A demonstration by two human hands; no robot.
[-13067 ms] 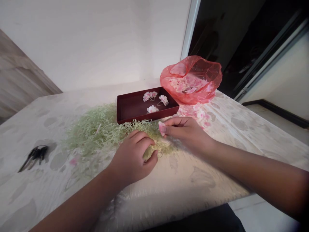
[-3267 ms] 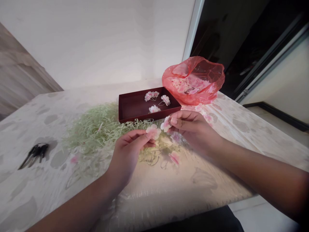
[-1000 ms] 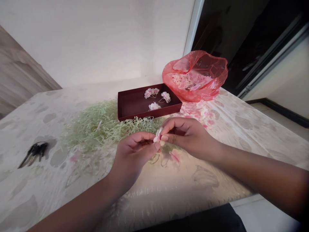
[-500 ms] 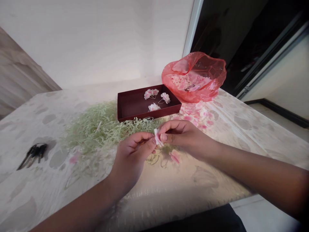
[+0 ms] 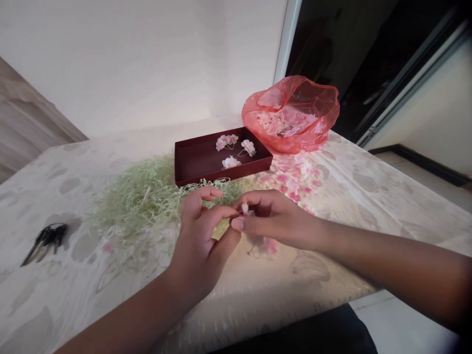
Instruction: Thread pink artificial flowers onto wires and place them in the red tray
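A small pink-and-white artificial flower [image 5: 245, 208] is mostly covered by fingers above the near middle of the table. My right hand [image 5: 275, 216] pinches it between thumb and fingertips. Closing in from the other side, my left hand [image 5: 206, 231] has its thumb and index tip at the same spot, pressed against the right fingertips, with its other fingers lifted. Below the right hand lies a loose pink petal piece [image 5: 271, 245], partly hidden. Behind the hands, a dark red box [image 5: 206, 179] holds several white-pink flowers [image 5: 248, 147], with thin loops of stem on some.
A heap of pale green stringy strands [image 5: 140, 187] lies left of the box. Pink blossoms [image 5: 295, 174] are piled to its right, under a red plastic bag [image 5: 317, 135] of more blossoms. Keys [image 5: 47, 238] rest at the left on the patterned tablecloth [image 5: 313, 295].
The flower has turned and sunk deeper between my fingers. My left hand's upper fingers have lifted and spread, while its thumb and index stay at the right fingertips. The view has shifted slightly.
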